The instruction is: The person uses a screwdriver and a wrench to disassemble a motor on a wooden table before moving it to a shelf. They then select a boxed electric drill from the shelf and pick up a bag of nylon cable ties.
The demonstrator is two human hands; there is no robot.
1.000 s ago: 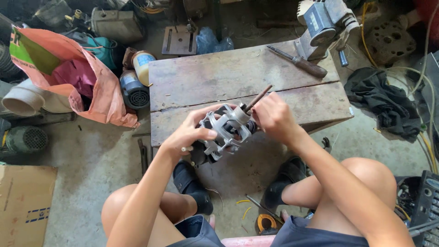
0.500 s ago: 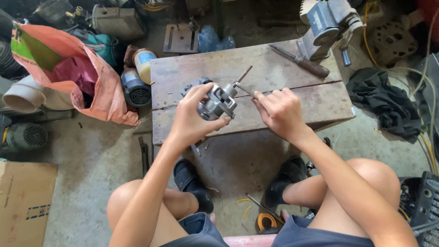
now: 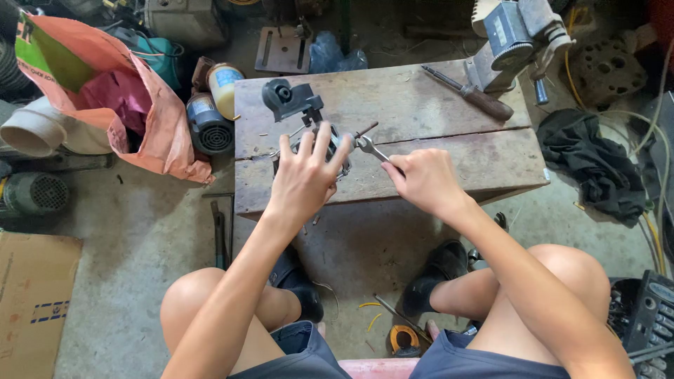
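A small grey electric motor [image 3: 291,105] with a black end cap rests on the low wooden table [image 3: 449,165]. My left hand [image 3: 307,175] lies over the motor's near end, fingers spread and gripping it. My right hand [image 3: 423,180] is closed around a small metal wrench [image 3: 370,148], whose head sits at the motor's right side. A thin dark shaft sticks out of the motor toward the upper right. My knees and dark shoes show below the table.
A wooden-handled screwdriver [image 3: 469,93] and a grey bench vise [image 3: 516,38] sit at the table's far right. An orange sack [image 3: 151,126], cans and another motor [image 3: 207,125] lie left. Black cloth [image 3: 597,165] and cables lie right, a cardboard box [image 3: 28,302] bottom left.
The motor went from my lap up onto the table and was set down. My left hand now covers it from above, and my right hand brought the wrench to its side.
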